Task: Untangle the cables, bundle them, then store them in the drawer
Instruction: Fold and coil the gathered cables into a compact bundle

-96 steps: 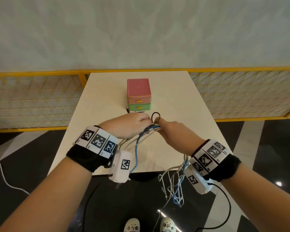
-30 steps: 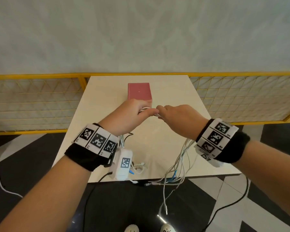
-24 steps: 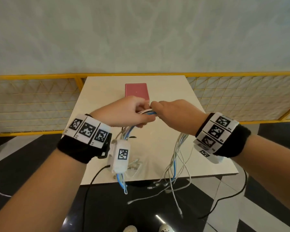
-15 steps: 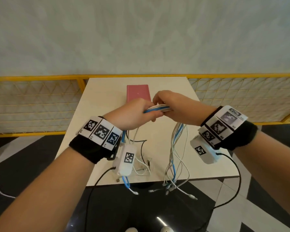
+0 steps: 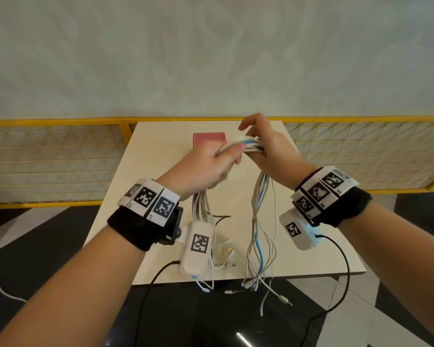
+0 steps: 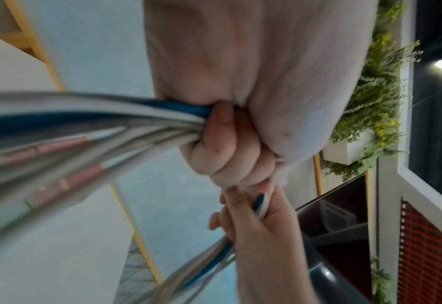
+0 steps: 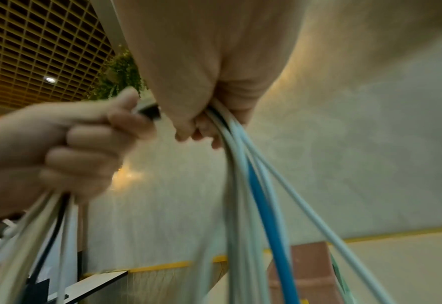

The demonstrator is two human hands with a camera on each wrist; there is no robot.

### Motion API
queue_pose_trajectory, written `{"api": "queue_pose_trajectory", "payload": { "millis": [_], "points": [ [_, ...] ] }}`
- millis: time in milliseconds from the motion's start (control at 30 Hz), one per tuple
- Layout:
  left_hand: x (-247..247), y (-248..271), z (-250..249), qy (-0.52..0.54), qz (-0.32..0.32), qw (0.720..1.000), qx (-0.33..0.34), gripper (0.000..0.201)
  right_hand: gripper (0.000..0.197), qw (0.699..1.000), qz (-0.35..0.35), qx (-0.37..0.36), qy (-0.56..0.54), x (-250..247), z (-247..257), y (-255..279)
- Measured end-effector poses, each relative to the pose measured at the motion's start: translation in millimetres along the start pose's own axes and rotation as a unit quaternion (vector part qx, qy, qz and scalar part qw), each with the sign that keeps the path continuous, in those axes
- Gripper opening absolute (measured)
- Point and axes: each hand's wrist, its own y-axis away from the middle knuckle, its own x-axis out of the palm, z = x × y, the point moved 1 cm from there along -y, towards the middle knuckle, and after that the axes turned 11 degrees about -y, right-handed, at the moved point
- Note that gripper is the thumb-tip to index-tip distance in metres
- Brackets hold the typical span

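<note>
- Hanging off the near edge of the table point(image 5: 158, 136) at 6 o'clock, the loose ends of the cables point(image 5: 254, 144) dangle in two bunches, white with one blue strand showing in each.
- Plugs from the left bunch lie on the tabletop just past that edge; the right bunch's plugs hang below it.
- Both bunches rise to the hands, which are raised above the middle of the table and nearly touch.
- At about 11 o'clock from the bunches, the left hand point(image 5: 206, 169) has its fingers curled tight round the cables; the left wrist view shows them wrapped fully around the strands.
- At about 1 o'clock, the right hand point(image 5: 271, 151) grips the same bundle in its lower fingers, while its upper fingers stand loosely apart above.
- A short span of cable bridges the two fists.
- Beyond the hands at 12 o'clock, the pink drawer box point(image 5: 208, 139) stands on the table, partly hidden by the left hand.
- Farther back, a yellow rail point(image 5: 60, 120) runs across below a pale wall.
</note>
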Motion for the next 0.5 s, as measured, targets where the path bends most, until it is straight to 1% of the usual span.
{"api": "queue_pose_trajectory", "payload": {
  "millis": [67, 100, 167, 200, 233, 300, 367, 433, 467, 500],
  "points": [
    [-12.2, -2.6, -11.7, 0.035, -0.052, 0.998, 0.029, 0.032, 0.026, 0.998, -0.048, 0.010, -0.046, 5.7, -1.7, 3.3],
    [-19.0, -4.6, -17.6, 0.063, -0.076, 0.994, 0.041, 0.033, 0.022, 0.997, -0.056, 0.022, -0.058, 10.3, -6.0, 5.1],
    [-33.5, -9.0, -29.0, 0.116, -0.117, 0.984, 0.061, 0.033, 0.011, 0.996, -0.037, 0.051, -0.068, 22.1, -20.6, 10.9],
    [-40.9, -10.3, -34.6, 0.133, -0.133, 0.980, 0.069, 0.033, 0.007, 0.996, -0.006, 0.066, -0.059, 28.1, -31.3, 14.2],
    [-47.9, -11.1, -39.8, 0.145, -0.145, 0.976, 0.078, 0.033, 0.005, 0.995, 0.036, 0.082, -0.035, 33.5, -44.0, 18.0],
    [-60.2, -11.5, -45.7, 0.154, -0.159, 0.971, 0.094, 0.034, 0.009, 0.987, 0.114, 0.115, 0.019, 43.4, -66.7, 26.0],
    [-67.3, -11.3, -45.2, 0.140, -0.163, 0.971, 0.104, 0.034, 0.015, 0.977, 0.136, 0.149, 0.068, 48.0, -85.9, 30.9],
    [-66.8, -11.2, -40.1, 0.119, -0.160, 0.974, 0.107, 0.034, 0.024, 0.962, 0.138, 0.143, 0.186, 48.3, -100.7, 27.6],
    [-65.1, -11.4, -36.8, 0.111, -0.159, 0.975, 0.109, 0.034, 0.028, 0.953, 0.143, 0.140, 0.226, 48.0, -105.3, 23.6],
    [-63.3, -11.8, -33.5, 0.107, -0.158, 0.975, 0.110, 0.034, 0.030, 0.950, 0.154, 0.148, 0.226, 47.2, -107.4, 18.6]
  ]
}}
